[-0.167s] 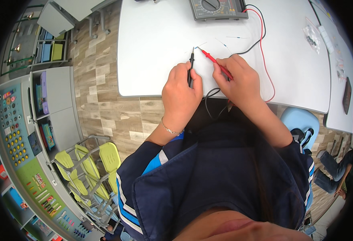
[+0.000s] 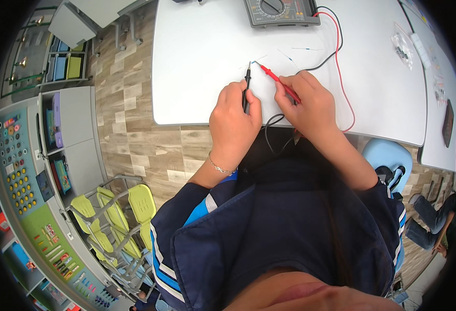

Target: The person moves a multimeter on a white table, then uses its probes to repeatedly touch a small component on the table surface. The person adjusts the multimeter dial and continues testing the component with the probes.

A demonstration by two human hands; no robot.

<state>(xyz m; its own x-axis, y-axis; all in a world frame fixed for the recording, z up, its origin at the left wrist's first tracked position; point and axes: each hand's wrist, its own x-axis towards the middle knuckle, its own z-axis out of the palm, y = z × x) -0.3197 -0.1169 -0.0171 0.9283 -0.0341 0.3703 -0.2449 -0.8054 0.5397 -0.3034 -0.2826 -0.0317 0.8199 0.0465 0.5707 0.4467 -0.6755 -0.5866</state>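
My left hand is closed round a black test probe, its tip pointing away from me. In my right hand is a red test probe, slanting up and left. Both metal tips come together at a small blue resistor lying on the white table; exact contact is too small to tell. Two more resistors, one slanted and one level, lie to the right. An analog multimeter stands at the far edge of view, with red and black leads running from its right side.
The red lead curves down past my right hand. A black cable loop hangs over the table's near edge. Plastic bags of parts lie at the right. A blue chair and a seated person are lower right; green chairs stand left.
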